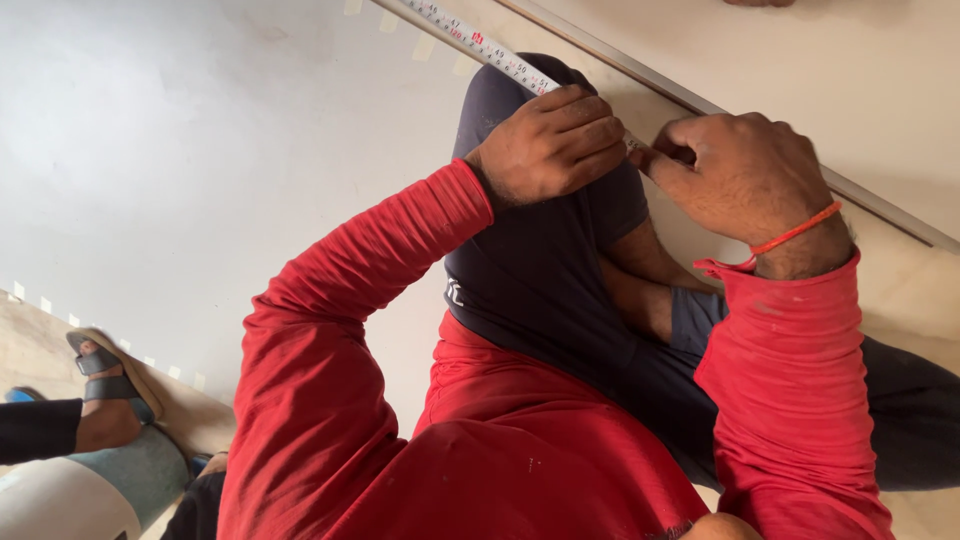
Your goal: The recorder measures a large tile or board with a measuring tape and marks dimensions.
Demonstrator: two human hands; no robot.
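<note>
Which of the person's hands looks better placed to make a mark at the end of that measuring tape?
Probably the right hand: its pinched fingertips sit right where the measuring tape ends, beside the metal strip. The left hand rests on the tape over the knee, apparently pinning it.

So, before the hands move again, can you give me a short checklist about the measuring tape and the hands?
1. Left hand presses the measuring tape down on the knee: ok.
2. Right hand has a pinch grip beside the left hand, where the tape would continue: cannot tell what it holds, the fingers hide it.
3. Tape runs straight toward the top left: ok.
4. Tape markings face up and can be read: ok.
5. Far end of the tape is hooked or fixed: cannot tell, it leaves the picture.
6. Metal strip behind the right hand lies flat on the pale surface: ok.
</note>
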